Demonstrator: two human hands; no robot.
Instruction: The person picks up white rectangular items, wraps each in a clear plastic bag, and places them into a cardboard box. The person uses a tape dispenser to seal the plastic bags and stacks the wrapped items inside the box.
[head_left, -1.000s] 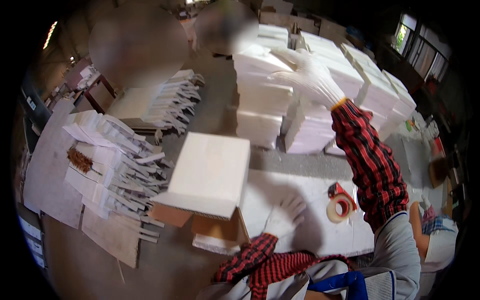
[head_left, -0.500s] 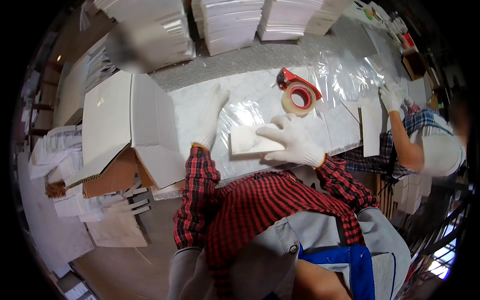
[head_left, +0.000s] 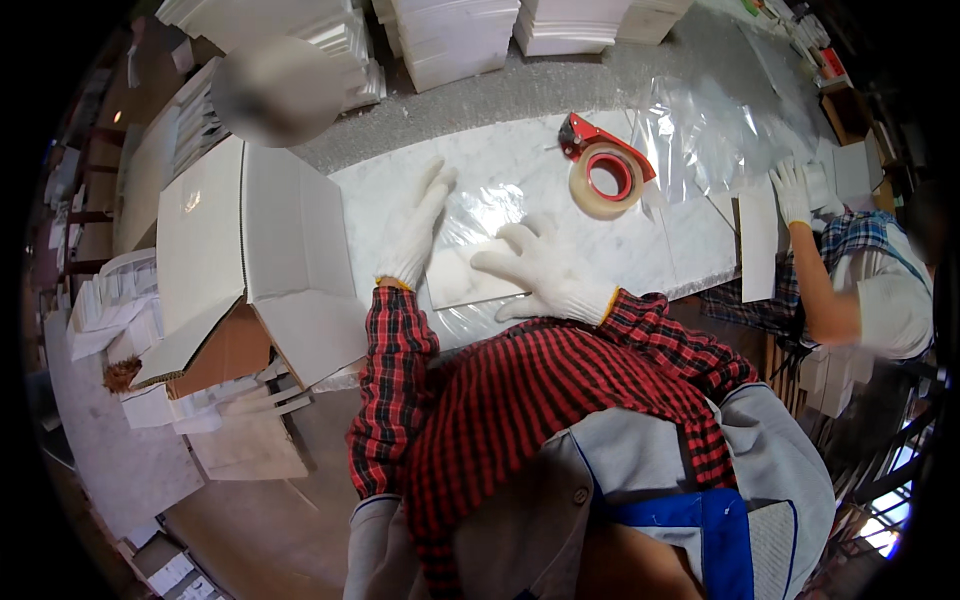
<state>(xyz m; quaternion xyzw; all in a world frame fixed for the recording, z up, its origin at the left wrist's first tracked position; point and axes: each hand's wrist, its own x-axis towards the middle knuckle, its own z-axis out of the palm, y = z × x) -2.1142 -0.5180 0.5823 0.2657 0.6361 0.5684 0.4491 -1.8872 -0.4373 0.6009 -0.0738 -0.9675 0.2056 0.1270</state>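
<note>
- Left hand [head_left: 418, 222]: unclenched, fingers extended, just left of tile [head_left: 455, 280].
- Right hand [head_left: 545, 265]: fingers spread over tile; cannot tell if gripping.
- Tile: flat on clear film [head_left: 485, 208], atop counter [head_left: 690, 245].

head view | left fisheye | facing down | worktop [head_left: 665, 245] near below

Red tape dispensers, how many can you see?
1: the red tape dispenser lies on the white work surface, beyond the right hand. Others could be hidden in the background clutter.

Film [head_left: 484, 213], tape dispenser [head_left: 622, 148] on tabletop [head_left: 680, 240]
</note>
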